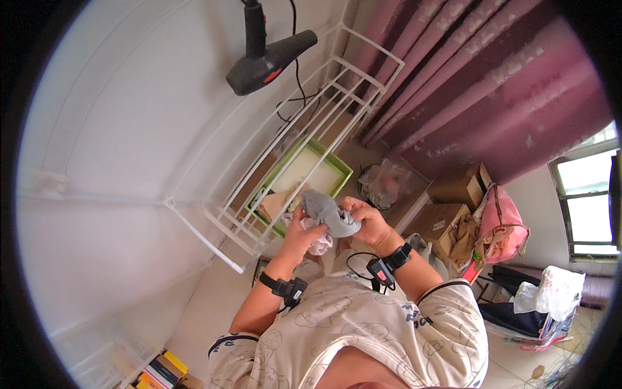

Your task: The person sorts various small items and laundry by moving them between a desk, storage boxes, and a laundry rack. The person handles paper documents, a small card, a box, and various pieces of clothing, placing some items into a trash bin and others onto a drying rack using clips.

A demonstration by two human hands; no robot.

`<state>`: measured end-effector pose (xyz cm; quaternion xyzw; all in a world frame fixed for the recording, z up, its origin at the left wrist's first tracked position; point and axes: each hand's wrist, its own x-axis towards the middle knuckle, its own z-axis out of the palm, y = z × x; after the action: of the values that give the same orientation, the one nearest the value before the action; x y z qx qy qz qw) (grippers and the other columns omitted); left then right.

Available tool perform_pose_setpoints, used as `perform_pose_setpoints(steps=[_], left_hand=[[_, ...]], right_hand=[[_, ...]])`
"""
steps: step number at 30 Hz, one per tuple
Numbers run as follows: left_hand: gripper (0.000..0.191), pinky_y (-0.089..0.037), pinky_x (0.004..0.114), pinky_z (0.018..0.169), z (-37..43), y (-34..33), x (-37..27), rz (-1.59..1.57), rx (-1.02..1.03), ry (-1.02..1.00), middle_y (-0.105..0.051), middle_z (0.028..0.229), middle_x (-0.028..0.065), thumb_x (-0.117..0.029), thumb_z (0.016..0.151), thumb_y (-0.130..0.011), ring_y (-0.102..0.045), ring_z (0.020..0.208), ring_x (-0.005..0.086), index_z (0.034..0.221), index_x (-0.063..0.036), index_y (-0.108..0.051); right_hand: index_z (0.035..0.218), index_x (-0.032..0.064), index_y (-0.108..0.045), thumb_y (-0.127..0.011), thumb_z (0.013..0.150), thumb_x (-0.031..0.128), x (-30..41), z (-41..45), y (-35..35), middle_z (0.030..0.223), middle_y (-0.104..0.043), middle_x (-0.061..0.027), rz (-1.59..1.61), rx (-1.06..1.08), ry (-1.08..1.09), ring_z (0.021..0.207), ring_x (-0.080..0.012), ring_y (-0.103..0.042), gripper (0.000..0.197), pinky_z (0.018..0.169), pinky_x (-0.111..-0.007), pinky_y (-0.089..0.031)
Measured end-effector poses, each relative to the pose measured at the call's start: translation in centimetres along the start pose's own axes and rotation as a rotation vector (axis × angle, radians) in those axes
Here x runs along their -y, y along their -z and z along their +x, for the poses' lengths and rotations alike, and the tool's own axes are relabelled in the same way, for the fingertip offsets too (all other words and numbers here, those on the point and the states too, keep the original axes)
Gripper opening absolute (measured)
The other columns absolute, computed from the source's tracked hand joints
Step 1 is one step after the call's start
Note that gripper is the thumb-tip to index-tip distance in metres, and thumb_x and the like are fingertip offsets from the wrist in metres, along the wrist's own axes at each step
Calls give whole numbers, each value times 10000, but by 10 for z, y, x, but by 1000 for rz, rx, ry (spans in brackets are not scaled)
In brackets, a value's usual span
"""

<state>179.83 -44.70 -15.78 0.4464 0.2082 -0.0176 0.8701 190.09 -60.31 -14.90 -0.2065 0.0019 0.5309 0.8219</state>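
Note:
A bunched grey cloth item [324,209], perhaps a sock, is held between both hands in front of my chest. My left hand [300,232] grips its lower left side, along with a pale pinkish-white cloth [319,244] that hangs under the palm. The fingers of my right hand [368,222] pinch the right edge of the grey cloth. Below the hands lies a green tray [342,167] with a pale bottom, and a beige cloth [275,203] rests at its near left part.
A white metal rack [311,129] spans over the tray. A black hair dryer [272,61] hangs by the wall, its cord dangling. Cardboard boxes [435,223], a pink bag [505,226] and a plastic bag [384,182] stand at the right, near a purple curtain [466,92].

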Motion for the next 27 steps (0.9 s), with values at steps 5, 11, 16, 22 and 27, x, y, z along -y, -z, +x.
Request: perform_pose_setpoints(steps=[5, 11, 16, 22, 27], left_hand=[[449, -428, 263, 796, -1, -11, -14, 100, -61, -91, -543, 1036, 65, -50, 742, -588, -518, 938, 143, 1159, -20, -424], [247, -416, 264, 798, -9, -5, -32, 93, -334, -260, -567, 979, 68, -187, 847, -461, -528, 917, 149, 1000, -9, -538], [291, -443, 306, 791, -22, 7, -44, -363, -264, -67, -557, 1032, 72, -237, 838, -508, -538, 933, 182, 1038, -27, -531], [331, -442, 333, 823, -22, 6, -40, -231, -150, -120, -563, 1055, 85, -240, 839, -526, -548, 942, 203, 1086, -22, -499], [354, -446, 318, 824, -21, 0, -34, 44, -177, -139, -555, 1028, 94, -255, 864, -502, -553, 920, 186, 1132, -32, -444]], right_hand=[[858, 42, -540, -523, 700, 26, 11, -11, -26, 850, -565, -30, -267, -72, -34, 780, -132, -544, 160, 725, -254, -432], [871, 45, -586, -505, 813, 55, 37, -21, -17, 756, -571, 8, -732, -458, 386, 678, -65, -513, 100, 605, -187, -384], [972, 30, -566, -485, 843, 74, 64, -23, -12, 822, -575, -3, -521, -605, 452, 737, -84, -522, 159, 661, -210, -418], [1035, 15, -542, -548, 837, 155, 32, -17, -41, 904, -591, -30, -534, -227, 275, 810, -118, -561, 242, 731, -236, -445], [1079, 23, -518, -647, 765, 136, 0, -9, -55, 957, -569, -19, -766, -27, 165, 894, -140, -542, 358, 807, -256, -417]])
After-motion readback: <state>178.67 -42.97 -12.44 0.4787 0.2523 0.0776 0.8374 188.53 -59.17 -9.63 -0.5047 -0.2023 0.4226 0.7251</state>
